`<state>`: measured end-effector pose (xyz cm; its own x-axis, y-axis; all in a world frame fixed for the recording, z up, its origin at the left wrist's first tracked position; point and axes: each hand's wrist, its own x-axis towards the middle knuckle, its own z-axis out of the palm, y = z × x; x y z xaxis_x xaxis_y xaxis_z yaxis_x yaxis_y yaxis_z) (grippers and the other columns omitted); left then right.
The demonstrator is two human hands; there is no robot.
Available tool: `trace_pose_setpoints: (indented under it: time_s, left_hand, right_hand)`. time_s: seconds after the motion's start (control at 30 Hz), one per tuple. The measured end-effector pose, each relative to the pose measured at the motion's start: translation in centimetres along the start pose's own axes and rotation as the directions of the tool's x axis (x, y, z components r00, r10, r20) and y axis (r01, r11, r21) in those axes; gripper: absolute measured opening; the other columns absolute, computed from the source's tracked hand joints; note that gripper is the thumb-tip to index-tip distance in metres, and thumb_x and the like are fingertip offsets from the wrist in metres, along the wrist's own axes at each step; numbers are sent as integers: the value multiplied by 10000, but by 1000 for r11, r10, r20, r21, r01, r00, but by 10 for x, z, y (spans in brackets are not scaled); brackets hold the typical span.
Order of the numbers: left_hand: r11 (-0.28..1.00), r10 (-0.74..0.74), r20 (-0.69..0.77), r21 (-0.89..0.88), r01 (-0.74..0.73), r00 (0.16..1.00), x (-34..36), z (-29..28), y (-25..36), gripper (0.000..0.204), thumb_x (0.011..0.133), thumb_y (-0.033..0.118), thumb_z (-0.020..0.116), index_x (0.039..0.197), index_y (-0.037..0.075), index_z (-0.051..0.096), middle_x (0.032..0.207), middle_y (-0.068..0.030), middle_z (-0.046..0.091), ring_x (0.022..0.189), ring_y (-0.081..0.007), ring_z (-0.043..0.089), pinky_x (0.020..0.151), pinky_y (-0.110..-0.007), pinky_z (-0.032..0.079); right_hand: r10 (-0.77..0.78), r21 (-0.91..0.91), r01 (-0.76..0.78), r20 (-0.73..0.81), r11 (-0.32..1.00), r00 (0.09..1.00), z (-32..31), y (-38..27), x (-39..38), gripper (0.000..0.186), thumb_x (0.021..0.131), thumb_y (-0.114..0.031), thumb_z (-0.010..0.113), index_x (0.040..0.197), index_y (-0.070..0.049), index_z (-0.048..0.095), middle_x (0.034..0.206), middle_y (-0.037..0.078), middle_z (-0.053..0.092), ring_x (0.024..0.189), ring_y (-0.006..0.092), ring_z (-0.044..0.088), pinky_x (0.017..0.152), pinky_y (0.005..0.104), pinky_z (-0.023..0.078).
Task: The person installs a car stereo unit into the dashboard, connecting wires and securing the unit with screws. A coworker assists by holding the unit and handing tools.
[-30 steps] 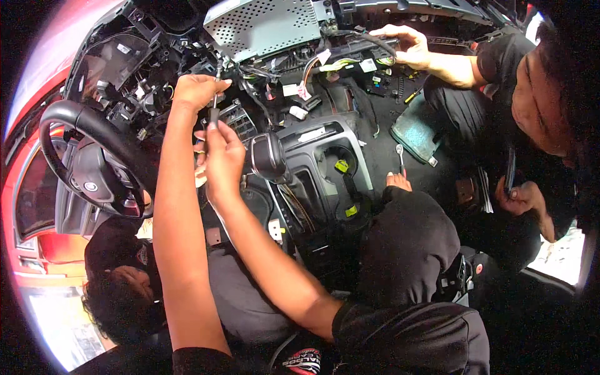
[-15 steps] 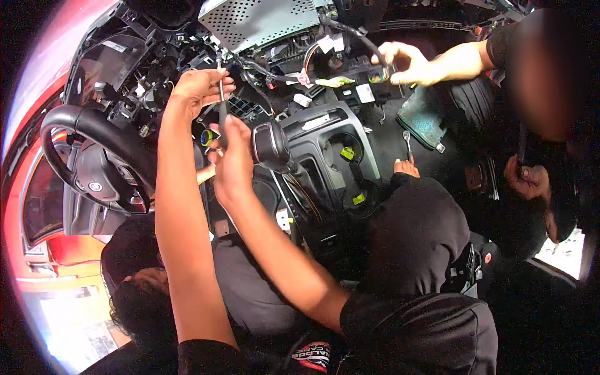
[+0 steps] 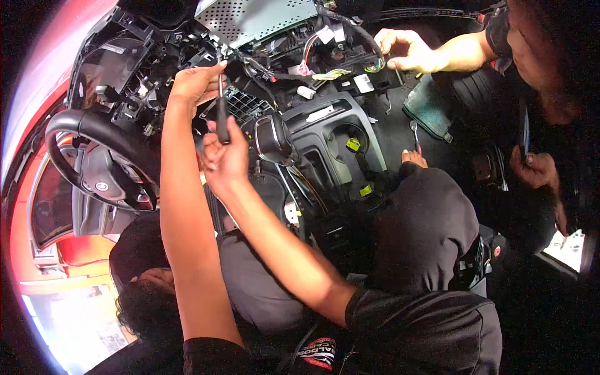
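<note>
A screwdriver with a black handle (image 3: 222,119) and a long metal shaft stands nearly upright in front of the opened dashboard. My left hand (image 3: 192,86) pinches the shaft near its upper end, thumb and fingers closed around it. Below, my right hand (image 3: 226,159) has its fingers curled round the lower end of the handle. The tip reaches in among wires and brackets under a perforated metal box (image 3: 253,22); what it touches there is too small to tell. A black grid-like bracket (image 3: 247,103) lies just right of the shaft.
Left stands a steering wheel (image 3: 103,159). Right of my hands are the gear lever (image 3: 273,137) and centre console (image 3: 359,119). A co-worker's hand (image 3: 406,51) is beside the wiring harness (image 3: 331,75). A ratchet (image 3: 415,132) lies on the floor. Another person crouches at lower left (image 3: 140,275).
My right hand has slid down the handle toward its lower end, baring more of it. My left hand stays at the shaft. The co-worker's hand has shifted slightly up. The whole view has moved a little.
</note>
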<state>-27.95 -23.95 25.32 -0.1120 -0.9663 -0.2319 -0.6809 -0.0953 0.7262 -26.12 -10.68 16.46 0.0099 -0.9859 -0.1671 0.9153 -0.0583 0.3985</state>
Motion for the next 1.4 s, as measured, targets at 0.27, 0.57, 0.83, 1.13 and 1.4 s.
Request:
trace_pose_setpoints:
  time_s: [0.27, 0.57, 0.83, 1.13, 1.4]
  left_hand:
    - [988, -36, 306, -130, 79, 951, -9, -9, -4, 288, 986, 203, 499, 1180, 12, 596, 1094, -90, 672, 1017, -177, 642, 932, -336, 500]
    - [998, -44, 67, -35, 46, 997, -2, -11, -3, 187, 835, 245, 742, 896, 75, 693, 824, -18, 686, 711, -82, 604, 640, -233, 474]
    - [995, 22, -89, 100, -13, 996, -13, 1, 10, 230, 788, 263, 790, 726, 91, 650, 633, 12, 593, 450, -74, 458, 401, -232, 333]
    - [963, -150, 326, -165, 213, 933, -53, -14, 13, 428, 928, 369, 603, 1195, 35, 579, 1051, -62, 667, 890, -149, 630, 650, -238, 500]
    - [990, -22, 278, -130, 61, 960, -56, -21, -15, 541, 907, 58, 602, 1389, -20, 369, 1067, -169, 657, 811, -179, 635, 591, -277, 497]
  right_hand:
    - [212, 277, -247, 151, 928, 965, -7, -8, 7, 368, 973, -421, 462, 857, -103, 608, 579, -11, 500, 362, 84, 348, 352, 210, 268]
    - [-422, -588, 321, -40, 743, 905, 27, -7, -20, 326, 987, -330, 525, 1125, -39, 473, 869, 51, 607, 615, 71, 523, 497, 205, 400]
    - [-333, -496, 306, 36, 812, 942, 50, 1, -19, 334, 1042, -320, 382, 1086, 0, 467, 781, 100, 597, 479, 109, 500, 433, 237, 411]
    - [25, 179, -22, -16, 984, 1000, 42, -10, -13, 285, 1034, -299, 331, 948, -79, 489, 772, 37, 542, 479, 60, 413, 358, 182, 302]
    - [4, 47, -1, -62, 999, 998, 33, -12, -10, 248, 1016, -284, 358, 937, -114, 521, 695, 2, 548, 452, 67, 411, 369, 204, 274]
